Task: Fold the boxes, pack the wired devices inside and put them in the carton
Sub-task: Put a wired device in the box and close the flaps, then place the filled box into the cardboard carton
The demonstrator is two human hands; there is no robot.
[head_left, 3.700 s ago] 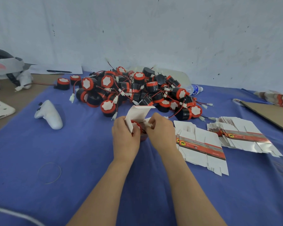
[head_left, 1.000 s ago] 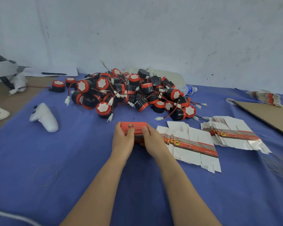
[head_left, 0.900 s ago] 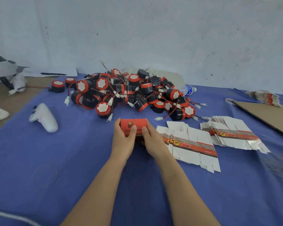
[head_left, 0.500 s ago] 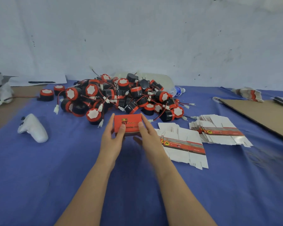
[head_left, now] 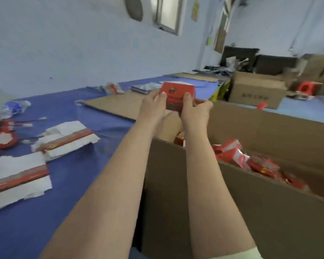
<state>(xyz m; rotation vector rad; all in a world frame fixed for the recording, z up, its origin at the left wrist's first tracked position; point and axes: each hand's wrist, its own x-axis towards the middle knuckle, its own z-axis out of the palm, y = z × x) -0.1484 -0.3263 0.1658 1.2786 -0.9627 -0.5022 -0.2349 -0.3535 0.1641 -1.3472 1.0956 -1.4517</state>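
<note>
Left hand point(head_left: 153, 105) and right hand point(head_left: 195, 111) fingers curl round red box point(head_left: 178, 92); carton point(head_left: 269, 212) below.

The red box point(head_left: 176, 90), earlier by the device pile point(head_left: 2, 139), now aloft over the open carton point(head_left: 269, 221).

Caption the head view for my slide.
Left hand and right hand hold a red box at the carton of packed boxes.

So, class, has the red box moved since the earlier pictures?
Yes. The red box went right, from beside the flat stacks to the open carton.
</note>
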